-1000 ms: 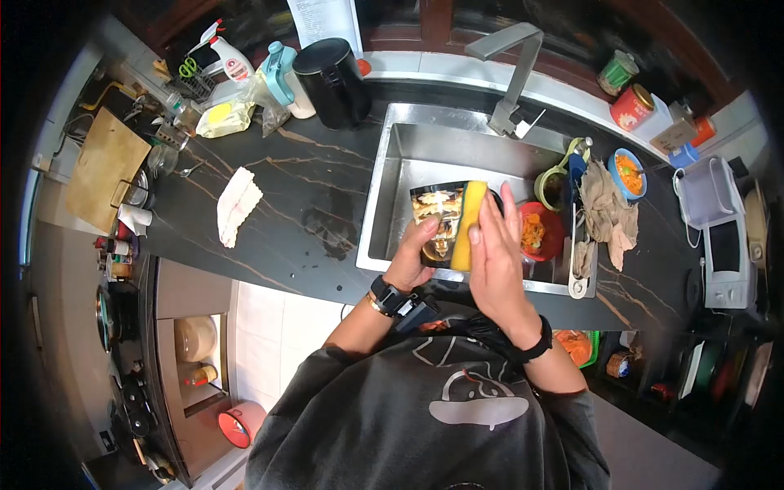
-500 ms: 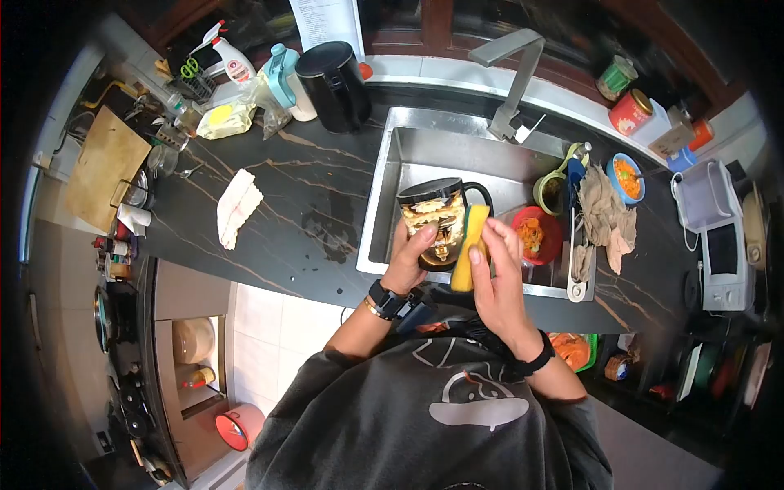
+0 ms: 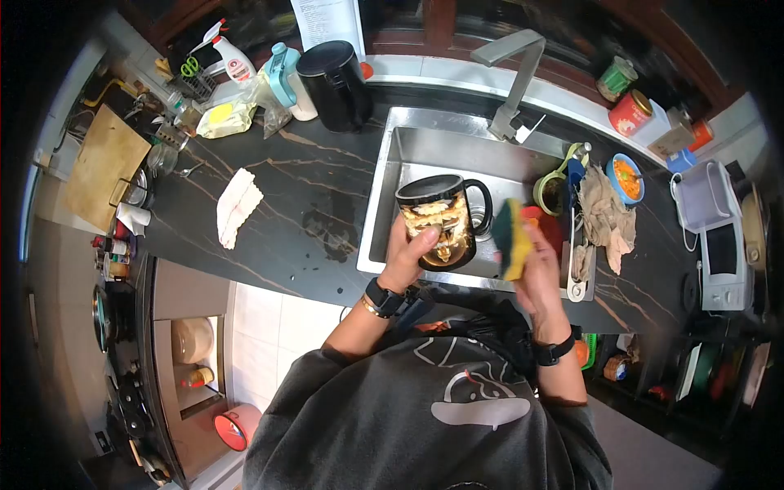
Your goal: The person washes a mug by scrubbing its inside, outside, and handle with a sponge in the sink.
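Observation:
Over the sink [image 3: 374, 196], my left hand [image 3: 406, 257] grips a black mug [image 3: 442, 220] with a brown and cream picture on its side. The mug's handle points right, and its dark top faces the camera. My right hand [image 3: 539, 273], a little blurred, is closed on a yellow sponge [image 3: 517, 245] with a dark green scouring side. A gap lies between the sponge and the mug. Behind the sponge, a red bowl [image 3: 552, 231] in the sink is partly hidden by it and my right hand.
A grey faucet [image 3: 510, 98] rises behind the sink. A green-handled container [image 3: 552, 192] sits in the sink's right side. Brown cloths [image 3: 606, 208] drape right of it, near a blue bowl [image 3: 625, 178] of orange food. A black pitcher [image 3: 333, 86] and a pale cloth [image 3: 239, 208] are to the left.
My right hand has drawn the sponge away from the mug to the right, turning its green side toward the mug. The mug stays nearly in place in my left hand.

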Motion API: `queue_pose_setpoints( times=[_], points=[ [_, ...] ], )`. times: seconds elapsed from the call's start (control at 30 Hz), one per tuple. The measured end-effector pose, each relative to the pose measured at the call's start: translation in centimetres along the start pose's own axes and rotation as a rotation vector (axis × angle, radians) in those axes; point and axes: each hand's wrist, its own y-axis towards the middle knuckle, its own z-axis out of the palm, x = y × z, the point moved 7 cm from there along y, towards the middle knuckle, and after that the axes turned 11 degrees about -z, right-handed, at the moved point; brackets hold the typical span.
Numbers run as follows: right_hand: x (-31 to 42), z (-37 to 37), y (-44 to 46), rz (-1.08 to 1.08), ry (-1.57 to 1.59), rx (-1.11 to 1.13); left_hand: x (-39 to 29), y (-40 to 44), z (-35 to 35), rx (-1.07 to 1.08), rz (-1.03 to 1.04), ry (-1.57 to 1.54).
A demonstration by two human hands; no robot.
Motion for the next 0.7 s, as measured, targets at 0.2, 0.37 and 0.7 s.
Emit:
queue_pose_setpoints(
  times=[0.2, 0.37, 0.7],
  points=[
    [-3.0, 2.8, -0.9, 0.176, 0.338, 0.213, -1.3, -0.4, 1.8, 0.058, 0.128, 0.273],
    [-2.3, 2.2, 0.2, -0.11, 0.019, 0.228, -1.3, -0.9, 2.4, 0.15, 0.154, 0.425],
    [6.6, 4.9, 1.2, -0.967, -1.015, 0.311, -0.4, -1.2, 4.0, 0.115, 0.098, 0.513]
  ],
)
